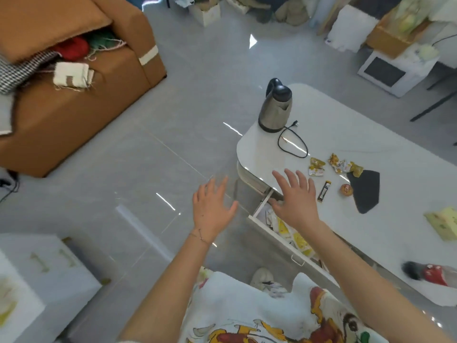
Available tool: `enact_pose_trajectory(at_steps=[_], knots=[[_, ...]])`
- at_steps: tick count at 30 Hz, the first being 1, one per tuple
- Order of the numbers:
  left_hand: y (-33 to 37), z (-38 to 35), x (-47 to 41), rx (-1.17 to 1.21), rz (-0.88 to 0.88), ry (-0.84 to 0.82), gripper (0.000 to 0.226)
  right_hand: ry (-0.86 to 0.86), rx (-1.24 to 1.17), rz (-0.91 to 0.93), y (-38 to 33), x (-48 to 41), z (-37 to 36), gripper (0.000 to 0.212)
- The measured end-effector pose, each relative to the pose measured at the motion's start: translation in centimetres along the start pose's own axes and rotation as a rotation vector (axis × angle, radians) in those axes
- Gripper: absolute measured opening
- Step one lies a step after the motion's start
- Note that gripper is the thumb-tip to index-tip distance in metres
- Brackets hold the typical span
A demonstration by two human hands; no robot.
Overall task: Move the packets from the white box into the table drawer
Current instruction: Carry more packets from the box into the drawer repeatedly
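Note:
The table drawer [279,240] stands pulled out from the white table [395,194], with several yellow-and-white packets [296,237] lying inside. My right hand [295,198] hovers over the drawer's far end with fingers spread and nothing in it. My left hand [212,206] hangs over the floor to the left of the drawer, fingers spread, holding nothing. A white box [37,273] with yellowish items sits at the lower left on the floor. More yellow packets [316,167] lie on the tabletop.
On the table stand a steel kettle [275,107] with its black cord [293,142], a black cloth [366,191], a small black-and-yellow stick packet [324,191], an orange round item [346,189] and a bottle [430,273]. A brown sofa [74,95] fills the upper left.

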State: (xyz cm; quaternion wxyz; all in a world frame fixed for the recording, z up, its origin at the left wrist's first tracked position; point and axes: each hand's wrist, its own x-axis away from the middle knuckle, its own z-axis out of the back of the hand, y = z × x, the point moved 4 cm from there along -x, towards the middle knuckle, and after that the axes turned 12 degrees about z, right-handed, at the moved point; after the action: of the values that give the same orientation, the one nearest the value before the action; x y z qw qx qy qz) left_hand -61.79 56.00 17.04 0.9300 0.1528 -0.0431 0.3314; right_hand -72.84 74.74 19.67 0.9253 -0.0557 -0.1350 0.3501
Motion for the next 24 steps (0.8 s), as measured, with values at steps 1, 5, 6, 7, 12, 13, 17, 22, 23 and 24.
enact_pose_trajectory(at_steps=[1,5,6,7,12,13,17,22,23,24], knots=[[-1.1,0.2,-0.4,-0.003,0.01,0.008,0.077,-0.003,0.002,-0.003,-0.7,-0.6,0.0,0.07],[-9.8,3.9,-2.6,0.03,0.097,0.103,0.075,-0.027,0.013,0.08,-8.7,-5.1,0.3,0.07],[-11.8,5.0,-3.1,0.025,0.113,0.127,0.074,-0.028,0.022,0.11,-10.9,-6.3,0.4,0.07],[-13.9,6.0,-3.6,0.022,0.127,0.151,0.073,-0.03,0.028,0.138,-13.1,-7.5,0.4,0.07],[-24.0,9.8,-5.4,0.076,0.246,0.176,0.072,-0.038,0.05,0.258,-24.0,-13.2,0.0,0.073],[-25.8,10.5,-5.5,0.079,0.273,0.178,0.073,-0.035,0.062,0.29,-26.1,-14.3,0.0,0.073],[-32.8,13.0,-5.5,0.114,0.414,0.166,0.077,-0.022,0.08,0.437,-34.8,-18.0,-0.3,0.073],[-41.1,14.7,-4.2,0.155,0.616,0.219,0.076,-0.07,0.115,0.63,-44.9,-21.8,-1.8,0.071],[-42.6,14.9,-3.9,0.17,0.66,0.235,0.075,-0.087,0.125,0.674,-46.7,-22.5,-2.3,0.07],[-44.2,15.2,-3.6,0.182,0.704,0.252,0.074,-0.102,0.135,0.723,-48.6,-23.1,-2.8,0.07]])
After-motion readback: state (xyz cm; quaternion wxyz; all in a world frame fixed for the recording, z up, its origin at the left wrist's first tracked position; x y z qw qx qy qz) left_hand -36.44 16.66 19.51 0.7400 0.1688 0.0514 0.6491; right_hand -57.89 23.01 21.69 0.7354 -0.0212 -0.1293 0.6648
